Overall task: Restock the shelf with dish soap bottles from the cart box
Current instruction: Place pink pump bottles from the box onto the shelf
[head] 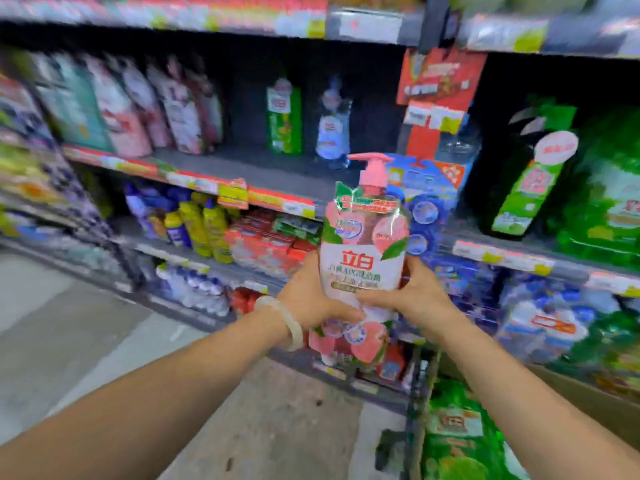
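Pink-pumped plastic dish soap bottle (363,251) stands upright, gripped by left hand (311,299) and right hand (412,296). Dark metal shelf (263,171) gap lies ahead, up-left.

You hold a white bottle (362,258) with pink pump (372,168), peach-and-green-leaf print (red lettering mid-label); your bangle (289,322) is pale cream.
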